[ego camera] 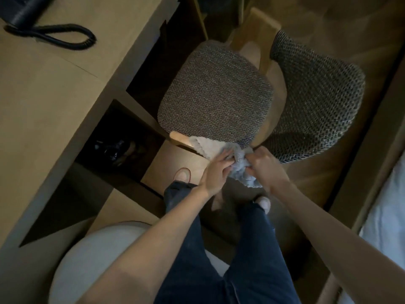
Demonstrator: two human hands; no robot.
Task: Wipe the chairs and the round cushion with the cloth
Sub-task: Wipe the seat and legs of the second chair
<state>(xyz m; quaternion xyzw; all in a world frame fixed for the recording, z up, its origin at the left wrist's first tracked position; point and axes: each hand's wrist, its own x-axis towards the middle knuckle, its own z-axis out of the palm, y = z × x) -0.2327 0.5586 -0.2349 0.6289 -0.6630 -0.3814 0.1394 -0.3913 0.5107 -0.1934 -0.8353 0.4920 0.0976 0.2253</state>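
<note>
A chair with a grey woven seat (215, 95) and a wooden frame stands in front of me, its padded backrest (317, 95) to the right. A pale blue cloth (219, 150) lies bunched over the seat's near edge. My left hand (217, 170) and my right hand (266, 165) both grip the cloth, close together at that edge. A round light-grey cushion (94, 260) sits at the bottom left, partly hidden behind my left forearm.
A wooden desk (43, 88) runs along the left, with a black telephone (26, 12) and its coiled cord on top and open shelves below. A bed with white linen (388, 216) lies at the right edge. My legs and feet stand on the wooden floor.
</note>
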